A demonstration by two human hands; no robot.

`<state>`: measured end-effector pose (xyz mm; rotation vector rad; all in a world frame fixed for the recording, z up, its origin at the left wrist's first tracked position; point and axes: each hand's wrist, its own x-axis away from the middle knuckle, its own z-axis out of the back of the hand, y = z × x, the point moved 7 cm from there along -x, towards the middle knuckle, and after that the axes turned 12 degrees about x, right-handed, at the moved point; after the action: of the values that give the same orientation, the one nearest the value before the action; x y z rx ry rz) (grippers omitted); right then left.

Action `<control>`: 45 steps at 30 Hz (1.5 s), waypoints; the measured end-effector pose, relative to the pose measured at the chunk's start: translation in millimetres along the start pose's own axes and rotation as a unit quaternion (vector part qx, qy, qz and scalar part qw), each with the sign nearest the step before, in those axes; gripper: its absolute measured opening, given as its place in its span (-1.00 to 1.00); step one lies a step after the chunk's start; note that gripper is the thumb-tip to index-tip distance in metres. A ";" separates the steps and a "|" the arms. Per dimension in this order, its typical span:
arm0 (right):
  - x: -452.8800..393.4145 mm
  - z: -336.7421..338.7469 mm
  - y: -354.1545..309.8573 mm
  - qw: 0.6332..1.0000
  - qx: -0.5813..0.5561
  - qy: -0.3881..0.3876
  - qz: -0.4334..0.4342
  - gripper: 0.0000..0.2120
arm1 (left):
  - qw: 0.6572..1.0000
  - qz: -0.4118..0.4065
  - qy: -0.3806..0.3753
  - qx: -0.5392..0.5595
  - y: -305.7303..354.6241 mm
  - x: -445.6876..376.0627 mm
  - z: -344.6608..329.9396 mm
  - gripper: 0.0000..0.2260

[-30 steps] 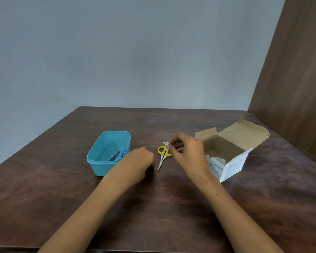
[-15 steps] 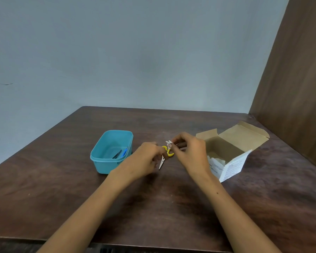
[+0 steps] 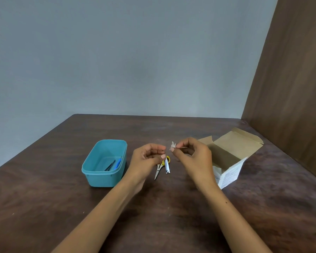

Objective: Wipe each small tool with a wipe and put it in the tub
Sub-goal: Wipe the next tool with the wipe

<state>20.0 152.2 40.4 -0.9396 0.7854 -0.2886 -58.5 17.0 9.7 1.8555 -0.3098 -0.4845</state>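
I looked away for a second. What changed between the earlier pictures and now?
The left hand came in from beside the tub and took hold of the nail clipper, lifting it. The right hand kept pinching the wipe. Scissors, tub and box stayed put.

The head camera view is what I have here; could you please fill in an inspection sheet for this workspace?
Surface: dark wooden table, marked and worn.
Job's things: teal tub holds tweezers and a blue tool. Yellow-handled scissors lie on the table. Nail clipper hangs from the left hand. Small white wipe is in the right hand.
Clutter: open cardboard box, right of the hands.
Grippers: left hand pinches the clipper; right hand pinches the wipe.
Cables: nothing seen.
Surroundings: grey wall, brown panel at right.
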 end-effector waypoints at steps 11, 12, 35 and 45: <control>3.2 -5.4 4.5 0.991 -0.098 -0.076 -0.052 -0.84 | 0.999 -0.010 0.026 0.033 -5.7 5.3 7.8 -0.77; 3.3 -4.6 3.5 0.991 -0.100 -0.072 -0.050 -0.85 | 0.999 -0.015 0.030 0.032 -4.2 5.3 8.4 -0.76; 10.1 -22.1 -8.5 0.995 -0.009 -0.094 0.027 -0.82 | 0.993 -0.003 0.050 0.107 -2.7 8.1 8.7 -0.82; 12.0 -27.6 -0.7 0.993 -0.013 -0.114 -0.013 -0.79 | 0.992 -0.007 0.052 0.111 1.4 11.7 7.4 -0.79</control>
<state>8.7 128.4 25.8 -0.9890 0.5678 -0.1892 -51.7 5.2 6.9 2.0935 -0.2894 -0.3721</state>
